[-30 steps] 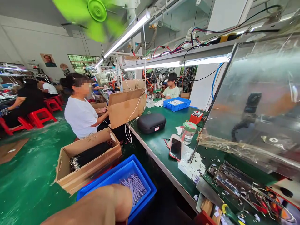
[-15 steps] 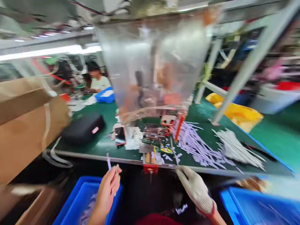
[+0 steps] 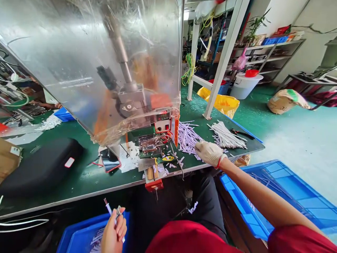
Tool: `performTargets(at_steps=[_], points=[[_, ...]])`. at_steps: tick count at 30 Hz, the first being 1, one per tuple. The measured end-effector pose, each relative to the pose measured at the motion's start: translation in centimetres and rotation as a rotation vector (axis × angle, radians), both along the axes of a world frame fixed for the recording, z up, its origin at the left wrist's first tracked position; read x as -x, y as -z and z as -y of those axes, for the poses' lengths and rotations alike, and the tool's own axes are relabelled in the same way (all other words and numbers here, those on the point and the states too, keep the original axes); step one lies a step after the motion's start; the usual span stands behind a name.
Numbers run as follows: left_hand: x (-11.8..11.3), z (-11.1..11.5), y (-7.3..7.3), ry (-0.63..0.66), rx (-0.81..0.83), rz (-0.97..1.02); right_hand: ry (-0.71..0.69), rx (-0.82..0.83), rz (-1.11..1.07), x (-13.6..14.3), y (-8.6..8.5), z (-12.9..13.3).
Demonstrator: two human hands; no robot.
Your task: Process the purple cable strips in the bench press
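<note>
Bare, my left hand [image 3: 115, 230] is closed around a short white cable piece [image 3: 108, 208] with dark wire ends, above the left blue bin [image 3: 76, 233]. My right hand [image 3: 209, 152], in a white knitted glove, is on the near edge of a pile of pale purple strips [image 3: 187, 135]; its fingers are curled, and what they hold is hidden. Right of the glove lies a bundle of white strips [image 3: 228, 135]. A small heated-looking metal block [image 3: 149, 143] sits under a clear plastic shield [image 3: 86, 70].
A yellow-handled scraper [image 3: 165, 160] and a red clamp [image 3: 154, 185] are at the table's front edge. A phone [image 3: 110, 161] and a black case [image 3: 43, 167] lie left. A white post [image 3: 223, 59] rises at the right; another blue bin [image 3: 289, 186] stands below it.
The view has turned right and come closer to the table. My right hand has moved from the table's front edge onto the purple strips. My left hand is lower, still holding its piece.
</note>
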State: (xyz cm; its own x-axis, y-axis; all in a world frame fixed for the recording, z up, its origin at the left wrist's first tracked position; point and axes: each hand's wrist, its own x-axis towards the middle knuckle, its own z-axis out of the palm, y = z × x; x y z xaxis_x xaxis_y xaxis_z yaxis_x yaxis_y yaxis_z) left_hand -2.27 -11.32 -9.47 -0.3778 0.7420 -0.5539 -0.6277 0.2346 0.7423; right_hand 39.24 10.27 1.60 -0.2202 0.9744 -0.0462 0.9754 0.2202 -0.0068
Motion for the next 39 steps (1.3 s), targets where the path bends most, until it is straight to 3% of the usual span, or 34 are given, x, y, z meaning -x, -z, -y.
performTargets(at_steps=[5,10,16,21,26,31,34,39], points=[[-2.4,-1.3,-0.7,0.036,-0.052,0.072,-0.041,0.059,0.165,1.9,1.0,0.2],[-3.9,-2.8,-2.0,0.098,-0.128,0.024,-0.082,0.018,0.113,1.9,0.9,-0.4],[-4.4,-4.3,-3.0,0.135,-0.137,-0.160,0.116,-0.066,-0.406,1.5,-0.7,-3.3],[-4.5,-5.3,-3.1,0.137,-0.136,-0.173,0.132,0.075,-0.784,2.3,-0.5,-7.3],[-4.1,-5.2,-2.5,0.100,-0.131,-0.204,0.142,0.076,-0.948,3.3,-0.4,-10.5],[-3.5,-4.5,-0.7,0.116,-0.115,-0.249,0.315,0.056,-1.418,5.0,-0.9,-12.0],[-3.4,-4.5,-0.1,0.144,-0.118,-0.277,0.405,0.073,-1.589,6.0,-1.2,-13.0],[-3.3,-5.0,-1.3,0.179,-0.172,-0.321,0.490,0.098,-1.782,6.3,-3.3,-14.1]])
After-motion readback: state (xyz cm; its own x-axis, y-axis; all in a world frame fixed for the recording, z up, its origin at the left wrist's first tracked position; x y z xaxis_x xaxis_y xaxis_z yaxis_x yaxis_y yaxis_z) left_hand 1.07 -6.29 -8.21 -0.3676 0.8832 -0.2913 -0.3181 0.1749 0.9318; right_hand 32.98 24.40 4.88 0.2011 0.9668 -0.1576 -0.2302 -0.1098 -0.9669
